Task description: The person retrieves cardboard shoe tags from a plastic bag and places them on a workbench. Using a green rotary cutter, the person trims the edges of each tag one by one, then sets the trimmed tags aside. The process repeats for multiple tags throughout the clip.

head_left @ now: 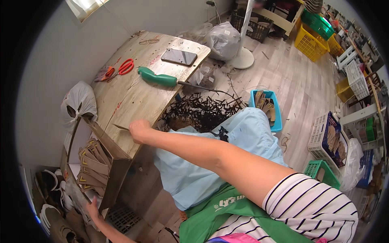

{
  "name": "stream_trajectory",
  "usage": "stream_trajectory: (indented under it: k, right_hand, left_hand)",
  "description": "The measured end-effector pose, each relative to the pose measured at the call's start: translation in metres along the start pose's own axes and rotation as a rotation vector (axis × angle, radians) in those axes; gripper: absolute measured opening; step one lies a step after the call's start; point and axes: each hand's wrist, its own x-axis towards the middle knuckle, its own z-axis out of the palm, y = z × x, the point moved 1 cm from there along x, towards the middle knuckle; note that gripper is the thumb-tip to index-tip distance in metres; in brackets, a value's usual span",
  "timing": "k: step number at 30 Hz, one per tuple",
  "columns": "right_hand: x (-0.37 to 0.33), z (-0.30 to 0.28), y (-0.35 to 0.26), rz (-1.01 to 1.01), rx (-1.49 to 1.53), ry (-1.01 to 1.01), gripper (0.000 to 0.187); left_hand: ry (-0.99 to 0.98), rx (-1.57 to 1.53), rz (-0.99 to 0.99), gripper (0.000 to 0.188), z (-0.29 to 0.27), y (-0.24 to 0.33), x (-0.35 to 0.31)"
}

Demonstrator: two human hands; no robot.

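Note:
At the near edge of the wooden table, my right hand [139,131] is closed on a small flat brown piece [120,127] that sticks out to its left. Below and to the left, a cardboard box [120,169] holds a pile of brown flat pieces [94,164] with yellow V-shaped marks. By the lower corner of that box is my left hand [93,208], fingers apart, one pointing up. Its remaining fingers are partly hidden. Farther along the tabletop lie a green-handled tool [162,79] with a long thin tip, red scissors [121,69] and a phone [178,57].
Black scraps [194,111] heap beside the table, near the light-blue cloth [219,162] on my lap. A blue bin [274,117] with brown pieces stands beyond. White bags [81,101] hang left; shoes [52,210] lie lower left. Crates [310,42] line the right side.

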Motion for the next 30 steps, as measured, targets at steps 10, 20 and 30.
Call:
stream_trajectory:
  k: [10,20,30]
  right_hand:
    - [-0.081,-0.007,-0.018,-0.088,0.989,-0.161,0.021]
    - [-0.116,-0.027,-0.046,-0.036,0.608,-0.155,0.079]
    - [-0.124,-0.040,-0.026,0.191,0.733,-0.244,0.041]
  left_hand:
    - [-0.316,-0.654,-0.200,0.030,0.011,-0.002,-0.072]
    - [-0.203,-1.113,-0.516,0.055,0.074,0.048,-0.185]
    - [-0.116,-0.914,-0.246,0.066,0.086,0.070,-0.247]
